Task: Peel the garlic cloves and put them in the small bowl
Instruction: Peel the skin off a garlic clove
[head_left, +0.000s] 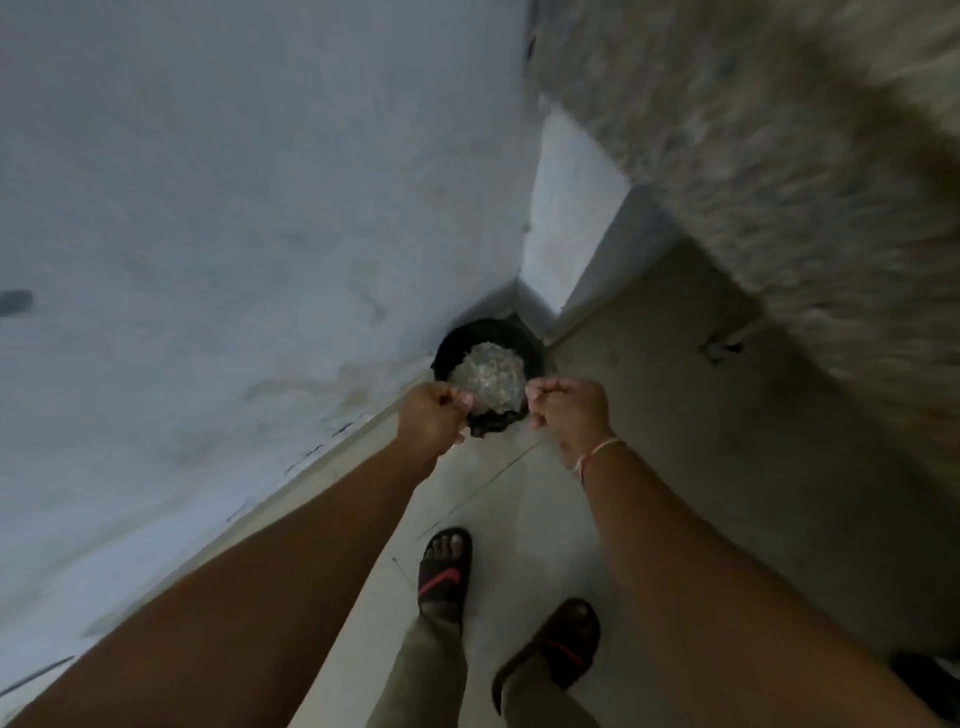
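Observation:
I am standing over a round black bin (470, 332) in the corner of the floor. Both arms reach out over it. My left hand (434, 415) and my right hand (569, 410) are curled into fists on either side of a pale, speckled, crumpled sheet (488, 376). Each hand seems to pinch one edge of it, above the bin's mouth. What lies on the sheet is too blurred to tell. No garlic cloves or small bowl are in view.
A pale blue wall (234, 208) runs along the left and meets a second wall (566, 228) behind the bin. A speckled stone counter (779, 156) overhangs at the upper right. My feet in sandals (445, 571) stand on the light tiled floor (675, 415).

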